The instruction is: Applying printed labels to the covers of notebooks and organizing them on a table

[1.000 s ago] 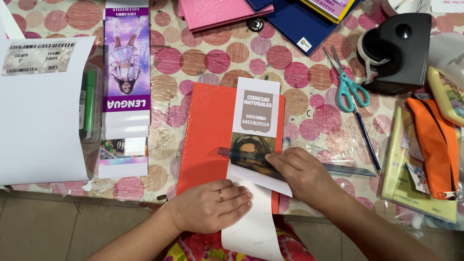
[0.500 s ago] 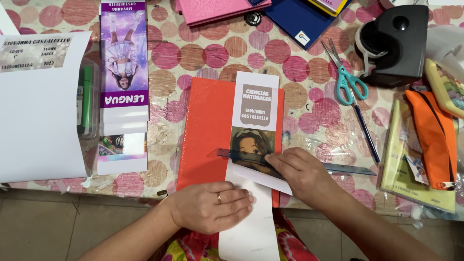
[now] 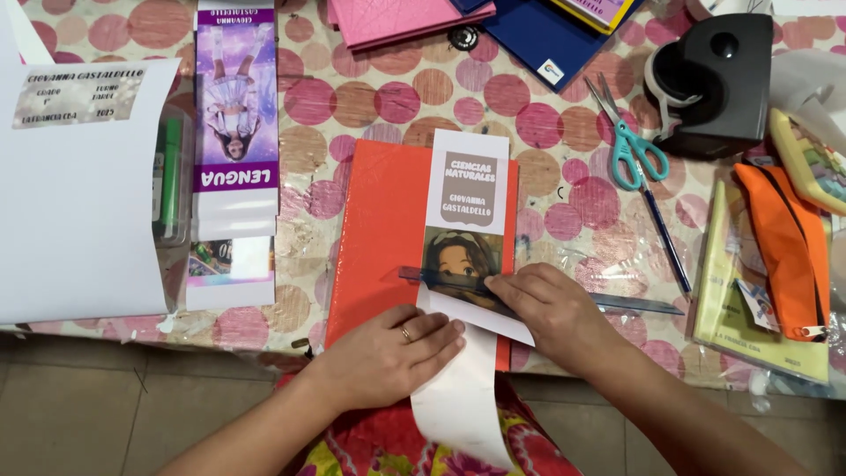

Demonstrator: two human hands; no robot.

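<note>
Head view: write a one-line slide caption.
Right hand presses a dark ruler across a label strip on an orange notebook; left hand flat beside.
</note>
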